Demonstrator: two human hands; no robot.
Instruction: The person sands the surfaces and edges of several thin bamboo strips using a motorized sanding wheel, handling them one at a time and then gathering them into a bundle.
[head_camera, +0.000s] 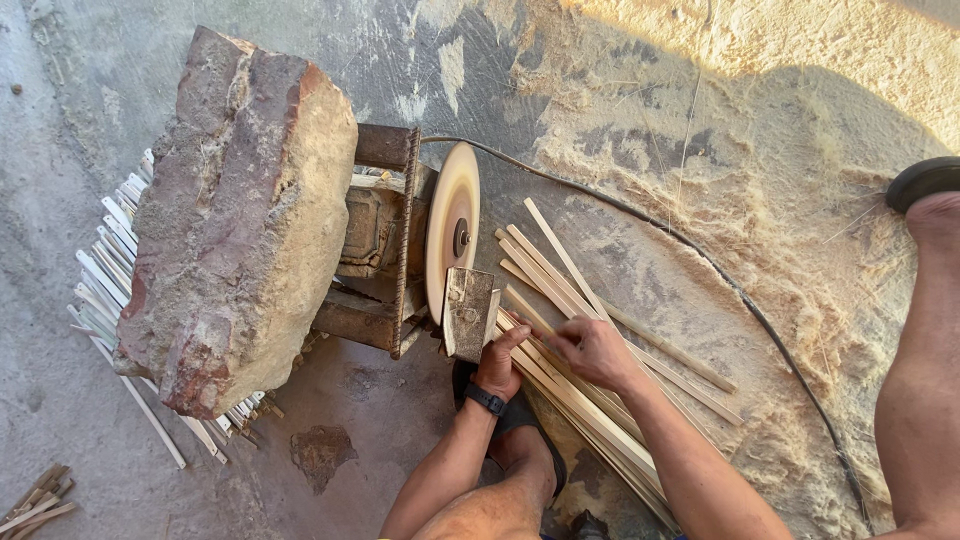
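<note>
My left hand (499, 362), with a black wristband, rests against the small block (468, 311) in front of the round sanding disc (452, 224). Its thumb points up toward the block. My right hand (592, 350) lies on a loose pile of long thin wooden strips (560, 300) spread on the ground right of the disc, fingers pinching one strip near its end. The disc is mounted on a rusty motor frame (380, 240).
A large heavy stone (240, 210) sits on the motor frame. More pale strips (110, 260) lie under and left of it. A black cable (720, 275) curves over sawdust-covered ground. My right knee and leg (925, 370) are at the right edge.
</note>
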